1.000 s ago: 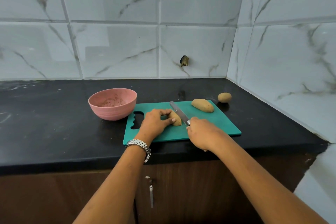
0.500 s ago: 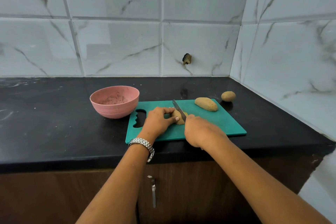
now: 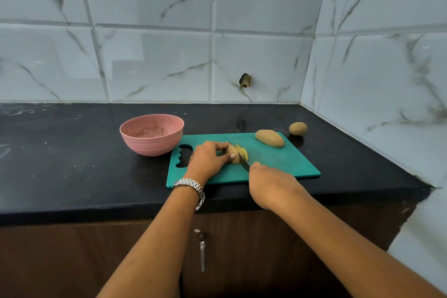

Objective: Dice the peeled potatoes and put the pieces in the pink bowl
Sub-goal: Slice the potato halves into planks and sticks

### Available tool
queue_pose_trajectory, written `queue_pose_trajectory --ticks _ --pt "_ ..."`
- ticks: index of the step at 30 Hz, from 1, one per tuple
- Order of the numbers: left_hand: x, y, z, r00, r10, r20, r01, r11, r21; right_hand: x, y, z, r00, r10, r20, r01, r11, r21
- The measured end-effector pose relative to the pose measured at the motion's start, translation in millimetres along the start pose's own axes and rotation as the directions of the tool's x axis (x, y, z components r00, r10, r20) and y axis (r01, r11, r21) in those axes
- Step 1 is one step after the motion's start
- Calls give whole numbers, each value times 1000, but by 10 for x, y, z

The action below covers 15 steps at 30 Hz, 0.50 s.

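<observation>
My left hand [image 3: 208,159] is curled over the potato [image 3: 231,152] on the cutting board [image 3: 285,164]. Its fingertips and thumb pinch the potato down onto the plastic. My right hand [image 3: 271,186] is clamped round the knife [image 3: 246,166], and the handle is buried in my fist so that only the blade shows.

The one thing that might carry a mark is the watch [image 3: 191,185] on my left wrist. It shows me only its metal link band.

The green board lies near the front edge of the black counter [image 3: 72,164], with its wavy cut-out grip at the left end. The pink bowl [image 3: 152,134] stands just beside the board's far left corner, and there are brownish specks on its bottom. A long potato [image 3: 269,138] lies at the far right of the board. A small potato [image 3: 298,128] sits off the board on the counter, near that corner. Behind is a marbled tiled wall [image 3: 157,68] with a dark hole [image 3: 245,80] in one tile. Below the counter is a brown cabinet [image 3: 72,261] with a metal handle [image 3: 202,251].

My left hand hides most of the potato, so I cannot tell how its long axis runs. The blade points away from me and to the left. It is down in the potato, with a yellow slice [image 3: 243,151] leaning on its right side. The long potato lies on a diagonal, its far end to the left and its near end to the right.
</observation>
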<state>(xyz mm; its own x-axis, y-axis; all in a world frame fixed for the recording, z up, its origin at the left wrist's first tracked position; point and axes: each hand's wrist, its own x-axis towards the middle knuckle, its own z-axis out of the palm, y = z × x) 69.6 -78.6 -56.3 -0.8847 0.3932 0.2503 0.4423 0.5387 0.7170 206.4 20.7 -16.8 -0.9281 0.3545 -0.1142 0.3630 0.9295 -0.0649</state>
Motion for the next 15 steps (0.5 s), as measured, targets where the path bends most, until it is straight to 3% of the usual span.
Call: queue_pose_trajectory --ticks 7,15 --pt "-10 -8 12 1000 -17 -17 17 1000 -5 14 206 -133 996 -18 91 9 995 101" --pt "-15 5 6 1000 -9 8 9 1000 -12 71 158 -205 999 -47 3 46 987 156"
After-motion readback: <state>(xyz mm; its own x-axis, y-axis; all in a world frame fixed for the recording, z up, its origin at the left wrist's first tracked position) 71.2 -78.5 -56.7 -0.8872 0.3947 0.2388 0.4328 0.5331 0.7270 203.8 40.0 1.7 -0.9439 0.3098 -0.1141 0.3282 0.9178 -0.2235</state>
